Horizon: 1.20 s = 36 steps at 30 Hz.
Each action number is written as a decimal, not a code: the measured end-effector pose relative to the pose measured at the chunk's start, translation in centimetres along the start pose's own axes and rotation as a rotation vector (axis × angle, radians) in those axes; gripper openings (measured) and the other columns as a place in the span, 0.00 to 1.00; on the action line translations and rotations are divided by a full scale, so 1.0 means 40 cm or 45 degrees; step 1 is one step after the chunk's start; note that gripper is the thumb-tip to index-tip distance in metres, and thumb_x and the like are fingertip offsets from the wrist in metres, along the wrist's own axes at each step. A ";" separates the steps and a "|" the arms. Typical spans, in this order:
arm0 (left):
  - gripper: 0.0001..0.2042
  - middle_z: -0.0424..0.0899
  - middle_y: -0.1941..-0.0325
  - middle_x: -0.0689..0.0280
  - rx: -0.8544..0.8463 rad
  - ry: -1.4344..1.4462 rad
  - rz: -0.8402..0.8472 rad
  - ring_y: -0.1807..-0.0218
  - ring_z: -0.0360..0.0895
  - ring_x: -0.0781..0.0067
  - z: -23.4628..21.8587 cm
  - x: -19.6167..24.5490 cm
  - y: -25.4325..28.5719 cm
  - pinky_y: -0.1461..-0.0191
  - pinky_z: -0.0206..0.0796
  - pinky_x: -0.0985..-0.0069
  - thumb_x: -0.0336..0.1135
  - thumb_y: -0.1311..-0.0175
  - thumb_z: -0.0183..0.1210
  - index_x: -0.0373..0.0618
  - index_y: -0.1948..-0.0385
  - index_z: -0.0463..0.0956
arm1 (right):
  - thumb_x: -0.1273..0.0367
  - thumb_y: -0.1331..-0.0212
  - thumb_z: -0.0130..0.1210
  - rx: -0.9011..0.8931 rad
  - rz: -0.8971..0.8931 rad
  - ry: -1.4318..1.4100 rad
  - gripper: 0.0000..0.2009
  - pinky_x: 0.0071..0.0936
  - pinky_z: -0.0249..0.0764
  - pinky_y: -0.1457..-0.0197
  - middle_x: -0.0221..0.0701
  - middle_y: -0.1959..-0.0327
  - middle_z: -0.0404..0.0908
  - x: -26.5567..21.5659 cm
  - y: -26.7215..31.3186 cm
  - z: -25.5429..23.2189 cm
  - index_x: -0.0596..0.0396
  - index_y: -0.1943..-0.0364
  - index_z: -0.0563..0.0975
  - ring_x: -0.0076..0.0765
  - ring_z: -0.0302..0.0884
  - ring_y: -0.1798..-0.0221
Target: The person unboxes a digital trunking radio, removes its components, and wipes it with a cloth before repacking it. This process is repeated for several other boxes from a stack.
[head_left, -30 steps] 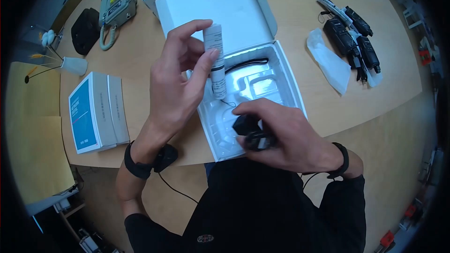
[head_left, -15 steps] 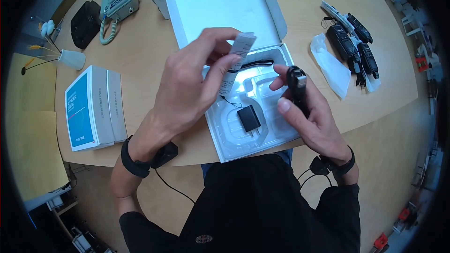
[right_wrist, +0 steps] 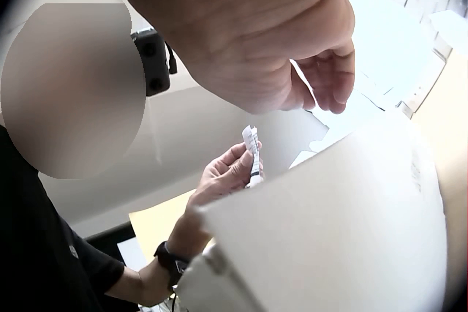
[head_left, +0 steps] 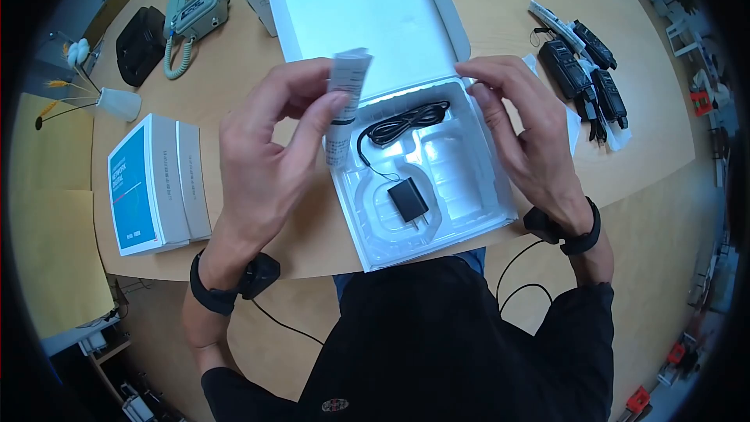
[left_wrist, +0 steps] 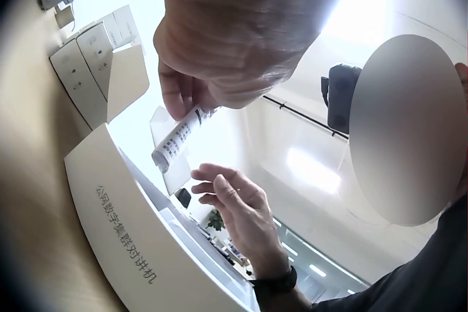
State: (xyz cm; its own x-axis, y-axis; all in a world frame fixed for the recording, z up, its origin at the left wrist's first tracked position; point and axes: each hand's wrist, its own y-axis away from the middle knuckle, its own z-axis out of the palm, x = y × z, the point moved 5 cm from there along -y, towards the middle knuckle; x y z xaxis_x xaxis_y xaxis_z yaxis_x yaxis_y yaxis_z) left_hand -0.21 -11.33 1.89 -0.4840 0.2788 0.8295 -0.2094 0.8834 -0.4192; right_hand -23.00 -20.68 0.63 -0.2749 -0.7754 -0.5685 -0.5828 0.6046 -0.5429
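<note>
The left hand (head_left: 269, 144) pinches the rolled leaflet (head_left: 341, 131) between thumb and fingers, above the open box's (head_left: 469, 180) left side. It should be light and easily crushed—best held gently mid-roll. The right hand (head_left: 535, 125), fingers loosely parted, appears to hold nothing.

Thin, printed paper with a matt face is seen in the rolled leaflet (head_left: 341, 113). The tray (head_left: 459, 176) is moulded in glossy plastic; at its seven o'clock, the adapter (head_left: 407, 198) is cased in smooth black plastic and fitted with metal prongs. The box (head_left: 375, 27) is made of smooth white card. At two o'clock, the radios (head_left: 564, 66) are apparently cased in matt plastic. The table (head_left: 242, 70) is faced in smooth, pale wood.
</note>
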 end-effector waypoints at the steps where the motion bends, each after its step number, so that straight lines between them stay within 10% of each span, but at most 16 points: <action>1: 0.10 0.87 0.60 0.63 -0.081 -0.147 0.136 0.60 0.84 0.76 0.017 0.017 -0.009 0.55 0.77 0.78 0.24 0.33 0.64 0.36 0.51 0.80 | 0.80 0.38 0.58 0.002 0.045 0.006 0.10 0.35 0.80 0.58 0.38 0.59 0.83 -0.002 0.003 -0.008 0.59 0.54 0.81 0.45 0.83 0.59; 6: 0.10 0.83 0.66 0.58 -0.188 -0.332 0.471 0.68 0.82 0.64 0.085 0.046 -0.053 0.64 0.72 0.70 0.21 0.35 0.62 0.38 0.53 0.82 | 0.77 0.45 0.61 -0.167 -0.253 0.264 0.10 0.35 0.80 0.56 0.35 0.62 0.82 0.010 -0.001 0.031 0.57 0.58 0.81 0.40 0.83 0.56; 13: 0.11 0.83 0.66 0.58 -0.250 -0.377 0.300 0.68 0.82 0.63 0.078 0.022 -0.035 0.64 0.72 0.70 0.21 0.35 0.62 0.38 0.52 0.83 | 0.70 0.45 0.59 -0.632 -0.538 0.689 0.04 0.32 0.80 0.60 0.31 0.63 0.79 0.033 -0.043 0.153 0.53 0.68 0.78 0.37 0.82 0.60; 18: 0.11 0.87 0.63 0.63 -0.132 -0.357 0.160 0.60 0.85 0.74 0.037 0.019 -0.029 0.56 0.76 0.76 0.22 0.33 0.62 0.40 0.51 0.84 | 0.71 0.44 0.60 -0.319 -0.455 0.578 0.04 0.32 0.77 0.65 0.31 0.63 0.78 -0.006 -0.025 0.042 0.54 0.66 0.78 0.35 0.81 0.61; 31: 0.14 0.86 0.59 0.59 -0.513 -0.658 0.442 0.55 0.84 0.63 0.164 -0.037 -0.024 0.57 0.76 0.68 0.20 0.40 0.64 0.41 0.52 0.83 | 0.75 0.50 0.63 -0.074 -0.506 0.543 0.10 0.27 0.76 0.68 0.30 0.67 0.80 -0.038 0.003 -0.066 0.57 0.61 0.82 0.34 0.80 0.66; 36: 0.14 0.82 0.48 0.54 -0.148 -0.640 0.583 0.49 0.82 0.54 0.064 0.019 0.017 0.47 0.75 0.66 0.18 0.36 0.60 0.40 0.50 0.82 | 0.76 0.52 0.63 0.145 -0.600 0.476 0.10 0.26 0.75 0.68 0.29 0.67 0.81 -0.050 -0.027 -0.065 0.54 0.63 0.82 0.33 0.80 0.66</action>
State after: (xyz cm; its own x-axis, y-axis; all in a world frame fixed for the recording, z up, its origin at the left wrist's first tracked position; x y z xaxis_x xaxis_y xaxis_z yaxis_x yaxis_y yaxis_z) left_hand -2.90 -11.48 1.30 -0.8430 0.4498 0.2950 0.1887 0.7609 -0.6208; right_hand -23.82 -20.25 3.95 -0.2688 -0.9632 -0.0068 -0.6274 0.1804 -0.7575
